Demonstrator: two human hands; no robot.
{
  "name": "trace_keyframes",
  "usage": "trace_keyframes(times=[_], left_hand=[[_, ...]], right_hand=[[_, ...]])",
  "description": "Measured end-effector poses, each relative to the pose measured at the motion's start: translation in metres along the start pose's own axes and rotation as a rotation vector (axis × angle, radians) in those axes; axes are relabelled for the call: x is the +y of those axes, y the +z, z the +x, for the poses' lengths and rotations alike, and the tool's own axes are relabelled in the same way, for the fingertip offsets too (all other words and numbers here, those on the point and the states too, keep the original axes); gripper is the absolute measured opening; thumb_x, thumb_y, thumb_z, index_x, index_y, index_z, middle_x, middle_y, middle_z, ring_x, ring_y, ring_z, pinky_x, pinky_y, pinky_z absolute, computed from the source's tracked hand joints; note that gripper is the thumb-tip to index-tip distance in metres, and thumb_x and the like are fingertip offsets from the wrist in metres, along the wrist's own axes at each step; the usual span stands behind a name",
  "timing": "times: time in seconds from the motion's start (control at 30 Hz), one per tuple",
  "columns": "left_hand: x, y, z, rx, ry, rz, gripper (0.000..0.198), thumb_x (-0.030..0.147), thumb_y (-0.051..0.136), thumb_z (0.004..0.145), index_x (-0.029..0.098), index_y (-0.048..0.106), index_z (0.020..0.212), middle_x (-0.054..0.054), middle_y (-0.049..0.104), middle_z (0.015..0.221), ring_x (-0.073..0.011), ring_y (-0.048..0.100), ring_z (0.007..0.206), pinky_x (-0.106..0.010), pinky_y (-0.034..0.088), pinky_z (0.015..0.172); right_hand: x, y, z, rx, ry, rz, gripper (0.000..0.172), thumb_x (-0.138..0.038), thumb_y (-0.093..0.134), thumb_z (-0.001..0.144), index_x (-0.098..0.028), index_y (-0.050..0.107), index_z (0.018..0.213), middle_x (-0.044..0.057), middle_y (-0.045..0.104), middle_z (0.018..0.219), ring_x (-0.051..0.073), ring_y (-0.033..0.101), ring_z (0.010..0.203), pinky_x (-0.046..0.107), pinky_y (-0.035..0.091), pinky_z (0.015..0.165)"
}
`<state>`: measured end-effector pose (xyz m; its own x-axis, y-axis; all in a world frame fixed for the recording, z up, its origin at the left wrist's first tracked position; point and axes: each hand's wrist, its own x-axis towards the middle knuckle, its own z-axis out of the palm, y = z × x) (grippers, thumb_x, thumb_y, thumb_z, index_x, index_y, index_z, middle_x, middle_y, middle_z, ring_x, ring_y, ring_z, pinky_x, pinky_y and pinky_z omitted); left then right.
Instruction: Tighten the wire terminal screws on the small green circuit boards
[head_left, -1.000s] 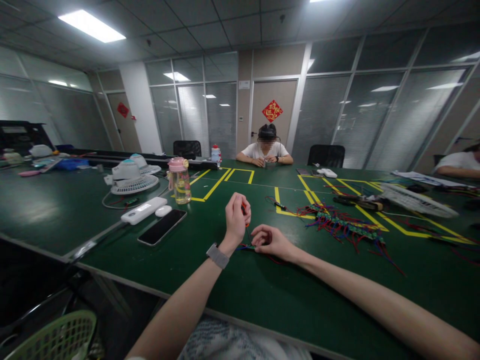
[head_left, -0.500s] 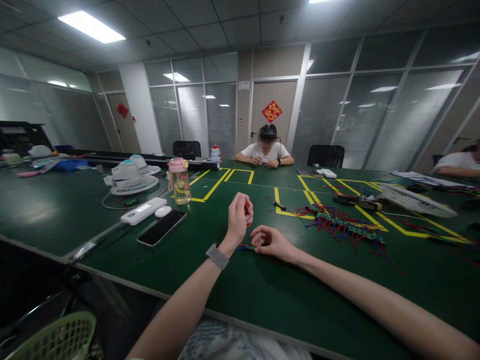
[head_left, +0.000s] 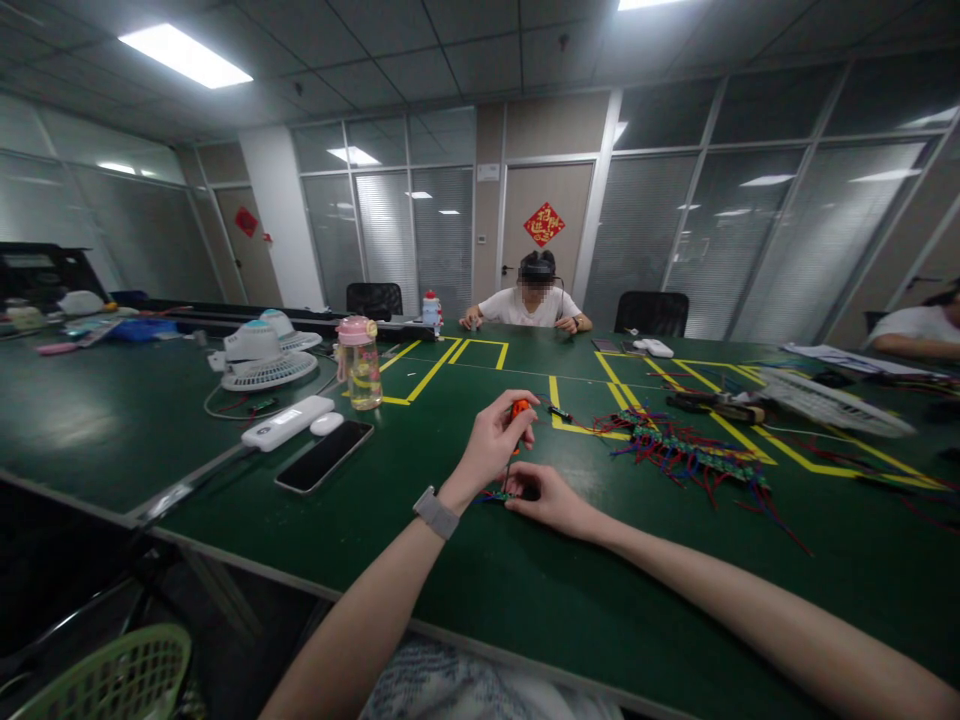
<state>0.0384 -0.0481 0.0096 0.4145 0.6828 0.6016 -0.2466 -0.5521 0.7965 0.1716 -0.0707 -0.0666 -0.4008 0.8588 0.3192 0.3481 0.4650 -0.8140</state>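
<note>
One screwdriver (head_left: pixel 517 410), left hand (head_left: pixel 491 445), farther right

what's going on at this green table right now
A person seated at the dark green table holds a small orange-handled screwdriver in the left hand, tip pointing down at a small part with coloured wires. The right hand pins that part to the tabletop. A heap of red and blue wired green boards lies to the right, and another person sits opposite.

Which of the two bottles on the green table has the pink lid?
The nearer, larger clear bottle, standing right of the white fan. The small bottle farther back has a red top instead.
</note>
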Motion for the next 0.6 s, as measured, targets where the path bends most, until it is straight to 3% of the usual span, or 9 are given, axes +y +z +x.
trace_keyframes(times=[0.13, 0.27, 0.37, 0.4, 0.47, 0.53, 0.6], left_hand=[[0.0, -0.001, -0.002, 0.075, 0.081, 0.135, 0.021, 0.032, 0.051, 0.085, 0.017, 0.061, 0.097, -0.005, 0.056, 0.096, -0.0107, 0.056, 0.074, -0.022, 0.048, 0.066], [0.0, -0.004, 0.0, 0.027, 0.05, -0.035, 0.03, 0.032, 0.04, 0.09, 0.015, 0.058, 0.107, -0.009, 0.059, 0.103, -0.0149, 0.061, 0.082, -0.027, 0.053, 0.069], [0.0, -0.007, 0.001, 0.041, 0.016, -0.054, 0.029, 0.033, 0.047, 0.087, 0.014, 0.058, 0.107, -0.009, 0.062, 0.098, -0.0141, 0.062, 0.076, -0.027, 0.054, 0.066], [0.0, -0.007, 0.001, 0.05, 0.008, -0.039, 0.029, 0.033, 0.049, 0.086, 0.014, 0.059, 0.106, -0.009, 0.062, 0.097, -0.0135, 0.061, 0.075, -0.026, 0.054, 0.066], [0.0, -0.008, 0.001, 0.057, 0.0, -0.03, 0.029, 0.033, 0.051, 0.085, 0.014, 0.06, 0.104, -0.009, 0.062, 0.095, -0.0128, 0.061, 0.073, -0.026, 0.054, 0.066], [0.001, -0.008, 0.001, 0.05, 0.002, -0.043, 0.029, 0.033, 0.051, 0.085, 0.014, 0.06, 0.104, -0.008, 0.062, 0.094, -0.0128, 0.061, 0.073, -0.027, 0.055, 0.065], [0.001, -0.007, 0.001, 0.044, 0.008, -0.054, 0.029, 0.034, 0.051, 0.085, 0.014, 0.06, 0.104, -0.008, 0.061, 0.093, -0.0127, 0.06, 0.072, -0.026, 0.055, 0.063]], right_hand=[[0.001, 0.002, -0.001, 0.015, 0.003, 0.0, 0.024, -0.013, 0.063, 0.069, -0.014, 0.062, 0.093, 0.0, 0.058, 0.075, 0.012, 0.053, 0.069, 0.025, 0.045, 0.066], [0.003, 0.002, 0.0, -0.015, -0.008, 0.005, 0.029, -0.018, 0.065, 0.07, -0.014, 0.061, 0.099, 0.001, 0.06, 0.077, 0.012, 0.054, 0.069, 0.024, 0.045, 0.065], [0.008, -0.014, 0.008, -0.072, -0.011, 0.019, 0.033, -0.029, 0.063, 0.076, -0.014, 0.059, 0.104, 0.003, 0.064, 0.082, 0.015, 0.059, 0.072, 0.027, 0.048, 0.068], [0.011, -0.024, 0.012, -0.032, -0.01, -0.026, 0.03, -0.032, 0.06, 0.079, -0.014, 0.06, 0.103, 0.005, 0.066, 0.084, 0.016, 0.06, 0.074, 0.028, 0.049, 0.07], [0.02, -0.049, 0.022, 0.154, -0.01, -0.284, 0.023, -0.031, 0.053, 0.084, -0.015, 0.063, 0.097, 0.007, 0.067, 0.092, 0.018, 0.061, 0.084, 0.029, 0.047, 0.077], [0.032, -0.077, 0.032, 0.32, 0.088, -0.666, 0.02, -0.023, 0.049, 0.086, -0.015, 0.064, 0.096, 0.007, 0.066, 0.098, 0.018, 0.06, 0.093, 0.027, 0.043, 0.085], [0.045, -0.101, 0.04, 0.36, 0.228, -0.905, 0.023, -0.016, 0.048, 0.084, -0.014, 0.063, 0.1, 0.01, 0.065, 0.104, 0.019, 0.059, 0.097, 0.026, 0.042, 0.086]])
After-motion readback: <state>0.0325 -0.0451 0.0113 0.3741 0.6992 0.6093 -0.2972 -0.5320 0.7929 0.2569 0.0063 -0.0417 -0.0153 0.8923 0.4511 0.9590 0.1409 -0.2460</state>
